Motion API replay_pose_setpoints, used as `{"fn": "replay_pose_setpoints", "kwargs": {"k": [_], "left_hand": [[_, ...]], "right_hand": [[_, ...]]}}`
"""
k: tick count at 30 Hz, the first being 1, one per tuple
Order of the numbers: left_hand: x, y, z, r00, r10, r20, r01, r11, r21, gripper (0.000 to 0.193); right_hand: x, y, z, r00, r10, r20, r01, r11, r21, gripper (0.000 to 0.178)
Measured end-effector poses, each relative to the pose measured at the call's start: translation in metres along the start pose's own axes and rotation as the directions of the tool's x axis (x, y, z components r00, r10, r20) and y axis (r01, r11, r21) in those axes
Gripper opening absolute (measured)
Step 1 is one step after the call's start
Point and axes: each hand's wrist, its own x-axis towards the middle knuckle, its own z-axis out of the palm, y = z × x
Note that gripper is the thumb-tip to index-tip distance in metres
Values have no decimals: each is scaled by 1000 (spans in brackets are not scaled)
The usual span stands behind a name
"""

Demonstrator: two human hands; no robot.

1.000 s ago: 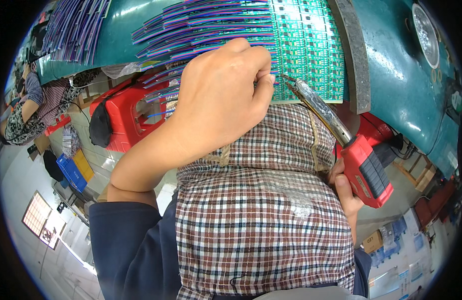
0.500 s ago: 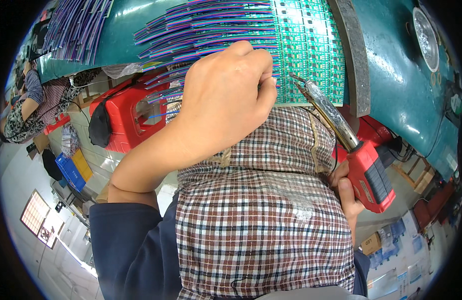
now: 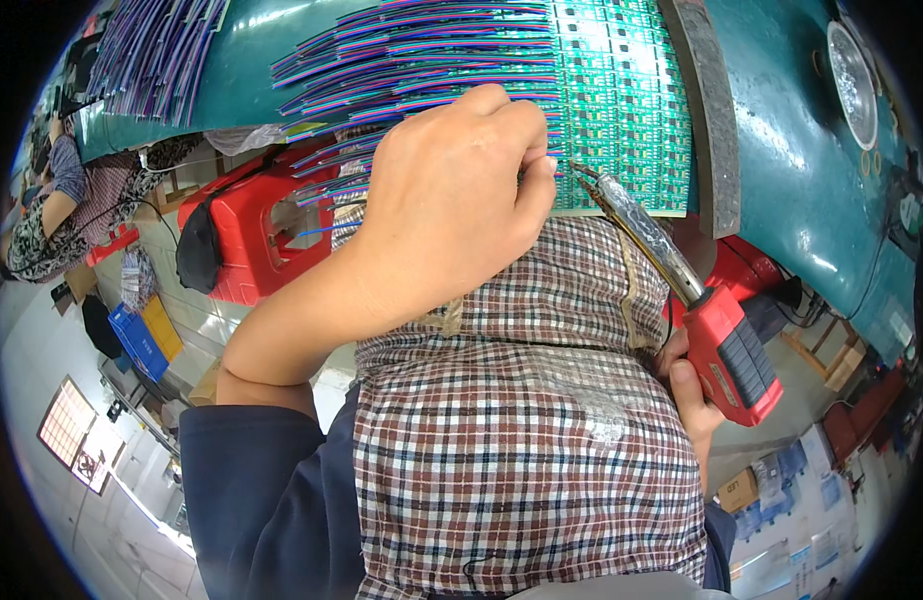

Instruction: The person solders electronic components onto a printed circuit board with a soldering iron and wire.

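My left hand [image 3: 461,190] is closed in a pinch beside a green circuit board panel [image 3: 631,150], over the ends of the ribbon wires [image 3: 421,50]. The wire between its fingertips is mostly hidden by the hand. Rows of these purple, blue and red wires run leftward from the panel's left part. My right hand [image 3: 689,390], partly behind the handle, grips a soldering iron [image 3: 736,355] with a red and black body and a metal barrel. Its tip hovers at or just over the panel, a little right of my left fingertips; contact cannot be made out.
A grey bar [image 3: 706,120] borders the panel's right side on the green table [image 3: 781,130]. Farther right sits a round metal dish [image 3: 849,85]. Another wire bundle [image 3: 151,60] lies far left. Red stools [image 3: 251,240] stand below the table edge. A person [image 3: 66,200] sits at left.
The soldering iron has shifted slightly left, bringing its tip closer to my left fingertips. My left hand has moved barely to the right, still pinched.
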Motion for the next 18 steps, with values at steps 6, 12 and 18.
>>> {"fn": "replay_pose_setpoints", "kwargs": {"k": [6, 12, 18], "left_hand": [[-1, -1, 0, 1000, 11, -13, -10, 1000, 6, 16], [-1, -1, 2, 1000, 9, -20, -8, 1000, 23, 15], [-1, -1, 2, 1000, 12, -25, -11, 999, 37, 15]], "right_hand": [[-5, 15, -16, 992, -56, 112, 51, 998, 47, 29], [-5, 11, -12, 996, -45, 72, 45, 999, 5, 31], [-9, 16, -24, 989, -50, 142, 36, 995, 97, 34]]}}
